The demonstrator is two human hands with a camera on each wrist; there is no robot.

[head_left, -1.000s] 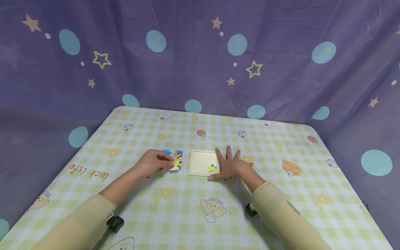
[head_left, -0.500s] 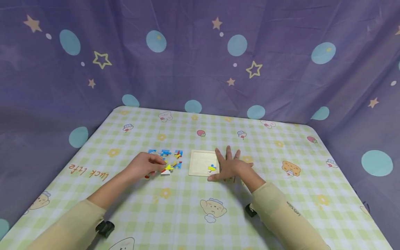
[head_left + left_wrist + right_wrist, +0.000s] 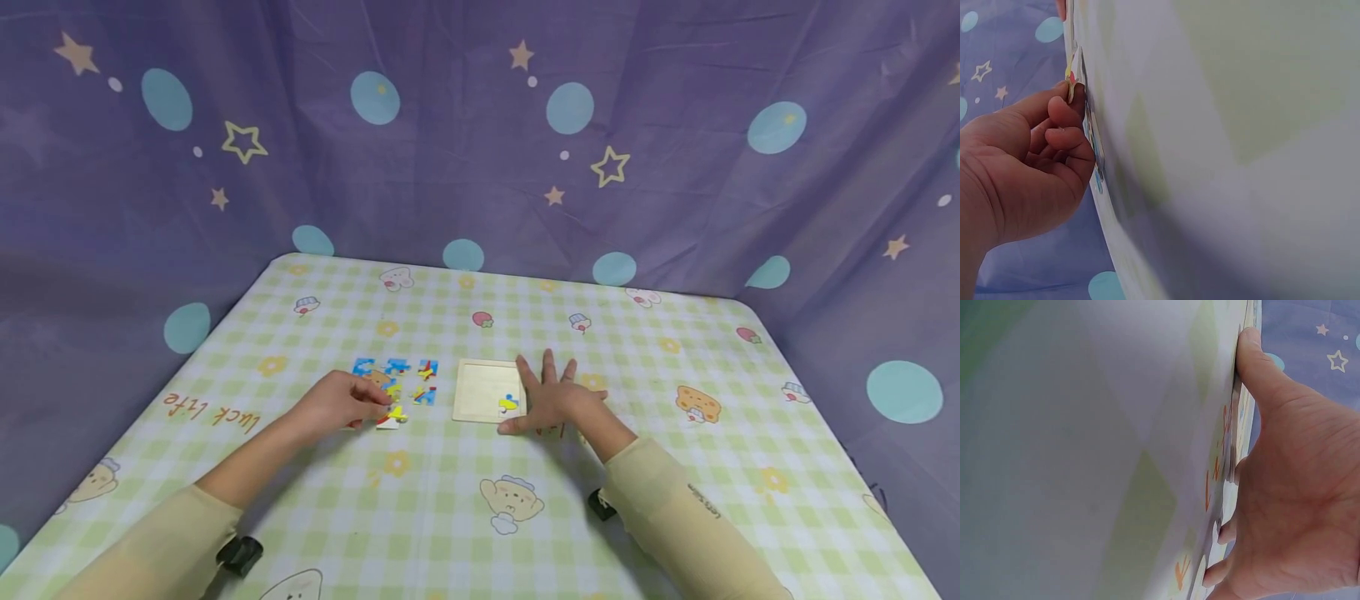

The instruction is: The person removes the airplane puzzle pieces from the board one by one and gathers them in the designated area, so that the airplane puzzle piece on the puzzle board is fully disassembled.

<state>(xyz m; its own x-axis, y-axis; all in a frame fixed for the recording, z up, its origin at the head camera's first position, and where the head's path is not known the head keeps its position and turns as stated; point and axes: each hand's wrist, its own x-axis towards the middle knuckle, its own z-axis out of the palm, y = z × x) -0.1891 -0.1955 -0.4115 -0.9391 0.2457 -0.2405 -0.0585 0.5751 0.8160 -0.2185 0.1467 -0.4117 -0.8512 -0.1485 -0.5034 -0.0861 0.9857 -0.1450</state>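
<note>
With thumb and fingertips my left hand [image 3: 335,406] pinches a jigsaw puzzle piece [image 3: 392,417], coloured yellow, white and red, low over the cloth. The left wrist view shows that piece [image 3: 1072,84] tilted on edge between the fingertips. Several other puzzle pieces [image 3: 428,369], mostly blue, lie around it; some are partly hidden by the hand. To the right is a square wooden puzzle tray [image 3: 476,392] with one blue and yellow piece [image 3: 509,403] in its near right corner. Fingers spread, my right hand [image 3: 555,402] rests at the tray's right edge.
A green and white checked tablecloth [image 3: 450,508] with printed cartoons covers the table. Behind and at both sides hangs a purple curtain [image 3: 480,200] with stars and blue dots. A black device [image 3: 240,554] sits at the left wrist, another [image 3: 602,505] at the right.
My left hand has moved left and slightly nearer, carrying the yellow, white and red puzzle piece away from the tray. More of the loose pieces show now. My right hand stays put.
</note>
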